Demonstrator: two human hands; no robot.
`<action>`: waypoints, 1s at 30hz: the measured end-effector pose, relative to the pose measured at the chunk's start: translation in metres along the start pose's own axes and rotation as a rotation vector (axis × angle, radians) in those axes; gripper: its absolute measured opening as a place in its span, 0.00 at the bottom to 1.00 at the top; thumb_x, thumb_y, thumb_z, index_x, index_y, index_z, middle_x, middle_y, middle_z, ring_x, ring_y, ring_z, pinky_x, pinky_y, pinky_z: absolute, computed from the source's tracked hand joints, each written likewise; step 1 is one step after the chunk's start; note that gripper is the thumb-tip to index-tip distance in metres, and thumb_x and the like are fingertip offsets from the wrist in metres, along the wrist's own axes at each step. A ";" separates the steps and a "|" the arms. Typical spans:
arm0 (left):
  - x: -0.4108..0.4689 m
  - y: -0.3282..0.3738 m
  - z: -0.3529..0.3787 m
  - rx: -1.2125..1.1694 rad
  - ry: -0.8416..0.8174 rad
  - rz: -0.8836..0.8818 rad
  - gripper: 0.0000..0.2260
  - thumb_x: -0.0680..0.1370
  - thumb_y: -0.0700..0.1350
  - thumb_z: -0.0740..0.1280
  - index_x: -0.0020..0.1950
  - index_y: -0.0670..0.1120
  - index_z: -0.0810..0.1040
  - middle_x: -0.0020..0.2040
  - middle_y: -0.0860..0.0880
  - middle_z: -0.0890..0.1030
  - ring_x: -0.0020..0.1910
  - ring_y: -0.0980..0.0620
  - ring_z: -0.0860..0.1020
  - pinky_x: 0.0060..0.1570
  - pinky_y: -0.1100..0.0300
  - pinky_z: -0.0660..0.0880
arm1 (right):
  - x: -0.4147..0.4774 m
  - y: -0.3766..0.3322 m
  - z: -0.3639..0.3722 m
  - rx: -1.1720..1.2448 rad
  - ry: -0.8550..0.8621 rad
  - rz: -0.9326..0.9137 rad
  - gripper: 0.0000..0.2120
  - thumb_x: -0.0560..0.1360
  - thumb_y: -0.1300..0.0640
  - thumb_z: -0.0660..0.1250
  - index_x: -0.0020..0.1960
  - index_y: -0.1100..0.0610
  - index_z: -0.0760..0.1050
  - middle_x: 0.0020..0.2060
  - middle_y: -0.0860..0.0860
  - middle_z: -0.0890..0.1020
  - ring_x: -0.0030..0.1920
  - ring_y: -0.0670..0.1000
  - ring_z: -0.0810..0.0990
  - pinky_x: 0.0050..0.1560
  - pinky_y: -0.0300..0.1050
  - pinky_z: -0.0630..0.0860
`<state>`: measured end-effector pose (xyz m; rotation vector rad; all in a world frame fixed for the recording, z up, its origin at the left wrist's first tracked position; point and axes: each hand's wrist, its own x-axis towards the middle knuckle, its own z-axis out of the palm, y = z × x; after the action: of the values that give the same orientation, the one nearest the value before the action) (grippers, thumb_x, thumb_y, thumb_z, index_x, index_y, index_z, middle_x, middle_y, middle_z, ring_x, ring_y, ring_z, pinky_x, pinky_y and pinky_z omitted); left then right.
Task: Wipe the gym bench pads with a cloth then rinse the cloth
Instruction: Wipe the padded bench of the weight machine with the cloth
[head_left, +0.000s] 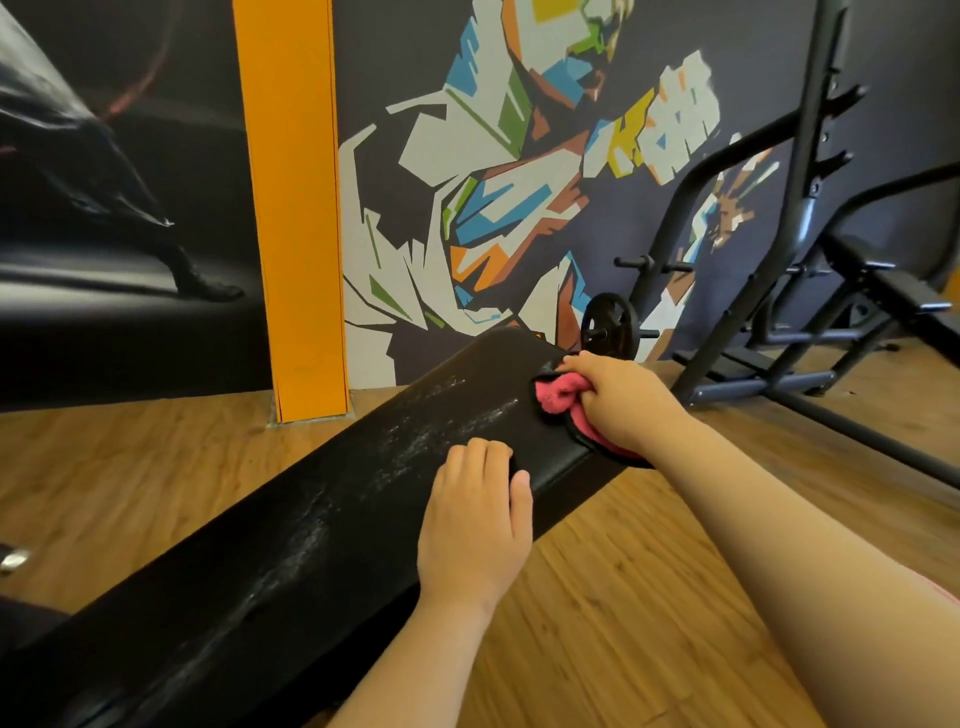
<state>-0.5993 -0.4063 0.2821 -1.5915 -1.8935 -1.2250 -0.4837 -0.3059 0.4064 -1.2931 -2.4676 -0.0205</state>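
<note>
The pink cloth (558, 392) is mostly hidden inside the right hand (618, 400), which clutches it bunched against the far end of the bench pad (311, 545); only a fuzzy fold and a dark-trimmed flap over the near edge show. The left hand (475, 525) hooks over that same edge, fingers bent onto the top, apart from the right. The pad is smooth black vinyl with rounded corners and whitish smears, its lower end cut off by the frame. Wood-plank floor (649, 597) lies open on both sides; a black steel rack (779, 322) stands beyond
</note>
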 end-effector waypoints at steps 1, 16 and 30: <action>0.000 0.000 0.000 0.003 0.001 0.003 0.16 0.81 0.53 0.52 0.52 0.49 0.77 0.46 0.53 0.78 0.45 0.56 0.76 0.42 0.61 0.77 | -0.001 -0.001 0.000 0.004 0.004 0.014 0.19 0.80 0.63 0.56 0.69 0.52 0.70 0.67 0.53 0.74 0.65 0.55 0.73 0.64 0.47 0.67; 0.007 -0.014 -0.013 -0.278 -0.174 0.004 0.10 0.81 0.52 0.60 0.59 0.51 0.73 0.55 0.56 0.73 0.57 0.59 0.70 0.57 0.64 0.71 | -0.008 -0.009 0.004 0.022 0.047 0.087 0.15 0.78 0.61 0.61 0.64 0.53 0.74 0.62 0.52 0.78 0.61 0.55 0.75 0.61 0.47 0.68; 0.057 0.042 0.016 -0.303 -0.094 -0.096 0.05 0.80 0.41 0.59 0.55 0.44 0.70 0.55 0.47 0.71 0.54 0.49 0.68 0.54 0.51 0.71 | -0.007 -0.004 0.009 0.052 0.116 0.075 0.19 0.77 0.63 0.58 0.65 0.53 0.74 0.63 0.54 0.77 0.63 0.56 0.73 0.60 0.49 0.68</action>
<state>-0.5725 -0.3608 0.3315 -1.7525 -1.9332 -1.5652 -0.4861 -0.3127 0.3967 -1.3232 -2.3062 -0.0117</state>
